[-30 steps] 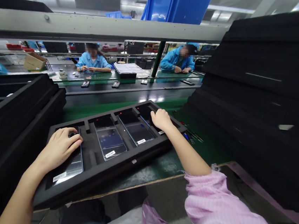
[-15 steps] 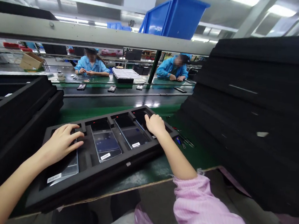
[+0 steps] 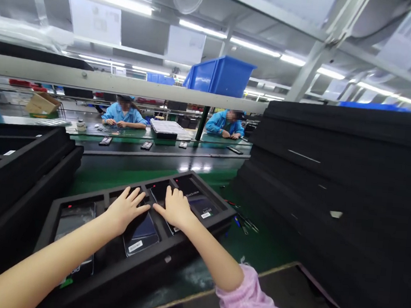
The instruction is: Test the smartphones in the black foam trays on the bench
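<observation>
A black foam tray [image 3: 166, 256] lies at a slant on the green bench, with phones in its separate slots. My left hand [image 3: 126, 210] rests with fingers spread over the upper part of the second phone [image 3: 141, 237] from the left, whose white label shows at its lower end. Beside it, my right hand [image 3: 175, 209] is spread over the third phone [image 3: 157, 192], hiding most of it. Printed lettering shows on the rightmost phone [image 3: 196, 194]. My left forearm partly covers the leftmost phone [image 3: 76, 216], which has a red mark near its top.
Stacked black foam trays stand at the left [image 3: 19, 165] and, much taller, at the right [image 3: 333, 185]. Hand tools [image 3: 246, 223] lie right of the tray. A conveyor [image 3: 161, 157] runs behind; two co-workers in blue sit beyond it. A blue bin [image 3: 222, 75] sits overhead.
Both hands have moved inward, from the outer phones to the two middle ones. The outer phones are now more exposed, showing lettering. The view has tipped upward.
</observation>
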{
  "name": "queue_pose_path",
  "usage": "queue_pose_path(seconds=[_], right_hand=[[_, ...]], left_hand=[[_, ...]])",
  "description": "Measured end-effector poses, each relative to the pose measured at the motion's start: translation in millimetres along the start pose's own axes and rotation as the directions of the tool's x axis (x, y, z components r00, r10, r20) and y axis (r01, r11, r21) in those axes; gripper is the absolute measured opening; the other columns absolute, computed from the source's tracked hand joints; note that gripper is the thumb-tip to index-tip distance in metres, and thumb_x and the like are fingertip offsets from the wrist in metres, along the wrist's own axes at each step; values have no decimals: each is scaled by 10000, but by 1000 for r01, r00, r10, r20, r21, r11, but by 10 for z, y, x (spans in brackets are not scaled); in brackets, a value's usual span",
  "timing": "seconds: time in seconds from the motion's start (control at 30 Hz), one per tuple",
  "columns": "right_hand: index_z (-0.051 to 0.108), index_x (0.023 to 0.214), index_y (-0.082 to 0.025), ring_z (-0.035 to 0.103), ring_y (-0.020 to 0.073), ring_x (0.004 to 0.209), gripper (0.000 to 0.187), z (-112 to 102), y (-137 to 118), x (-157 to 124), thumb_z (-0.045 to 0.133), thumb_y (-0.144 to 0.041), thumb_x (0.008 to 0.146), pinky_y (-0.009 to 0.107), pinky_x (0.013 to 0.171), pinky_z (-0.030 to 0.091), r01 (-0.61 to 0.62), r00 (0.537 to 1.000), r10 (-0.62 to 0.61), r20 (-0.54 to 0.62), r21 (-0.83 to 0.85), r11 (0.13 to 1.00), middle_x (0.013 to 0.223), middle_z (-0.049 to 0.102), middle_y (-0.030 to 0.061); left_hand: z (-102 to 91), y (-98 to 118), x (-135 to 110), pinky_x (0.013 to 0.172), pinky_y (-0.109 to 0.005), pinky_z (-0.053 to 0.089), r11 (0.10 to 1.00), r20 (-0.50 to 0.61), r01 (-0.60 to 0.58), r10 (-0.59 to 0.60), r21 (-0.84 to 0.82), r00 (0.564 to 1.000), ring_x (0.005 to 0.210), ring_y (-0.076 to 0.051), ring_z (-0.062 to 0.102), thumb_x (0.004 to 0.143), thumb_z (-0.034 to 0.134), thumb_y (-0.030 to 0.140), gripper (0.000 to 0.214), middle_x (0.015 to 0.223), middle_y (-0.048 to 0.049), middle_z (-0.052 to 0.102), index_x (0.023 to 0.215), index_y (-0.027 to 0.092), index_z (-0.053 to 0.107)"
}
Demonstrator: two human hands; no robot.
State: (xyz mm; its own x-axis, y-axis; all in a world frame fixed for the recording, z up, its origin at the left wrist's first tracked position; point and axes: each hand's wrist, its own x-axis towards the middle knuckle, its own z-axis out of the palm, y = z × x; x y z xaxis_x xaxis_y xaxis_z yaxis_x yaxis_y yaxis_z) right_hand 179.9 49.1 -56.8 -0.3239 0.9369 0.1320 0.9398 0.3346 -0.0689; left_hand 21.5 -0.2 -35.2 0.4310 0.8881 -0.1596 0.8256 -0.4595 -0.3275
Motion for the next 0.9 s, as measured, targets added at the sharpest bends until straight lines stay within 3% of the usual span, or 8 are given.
queue_pose_path(seconds=[0.23,0.5,0.63,0.73,0.9], right_hand=[[257,1411,-24,404,353,1203,835,-94,66,60,571,-468,777,446,947,355,17,993,-26,116,76,997,1313,426,258],[245,1414,-25,426,325,1178,827,-54,92,42,570,-438,776,392,955,340,38,995,-47,84,116,993,1283,444,243],[222,1425,-43,433,346,1166,844,-52,24,18,558,-474,782,458,929,354,-23,997,17,78,75,997,1278,461,246],[235,1414,-26,439,362,1157,845,-67,-11,3,539,-510,791,480,909,359,-84,993,81,85,30,996,1258,474,260],[325,1359,-39,466,347,1127,765,-72,-2,5,536,-513,797,433,904,359,-57,996,56,74,2,998,1233,498,248]], left_hand=[[-17,48,-6,1077,-542,229,999,-18,11,-12,-31,1000,1326,-351,271,548,664,3,833,1407,-201,342,1322,183,413],[-39,25,-70,1085,-514,222,998,5,1,-1,-63,1000,1328,-344,268,494,669,-32,886,1396,-189,367,1312,178,401],[-61,-26,-106,1077,-509,241,996,25,-5,8,-89,1000,1330,-347,259,492,626,-59,889,1397,-202,351,1319,158,381],[-69,-51,-119,1053,-521,281,993,32,-7,11,-117,999,1314,-343,294,502,581,-86,897,1396,-182,357,1324,209,374],[-35,-76,-81,1083,-507,236,984,-22,-38,35,-175,999,1299,-281,332,531,536,-129,954,1388,-94,390,1347,316,317]])
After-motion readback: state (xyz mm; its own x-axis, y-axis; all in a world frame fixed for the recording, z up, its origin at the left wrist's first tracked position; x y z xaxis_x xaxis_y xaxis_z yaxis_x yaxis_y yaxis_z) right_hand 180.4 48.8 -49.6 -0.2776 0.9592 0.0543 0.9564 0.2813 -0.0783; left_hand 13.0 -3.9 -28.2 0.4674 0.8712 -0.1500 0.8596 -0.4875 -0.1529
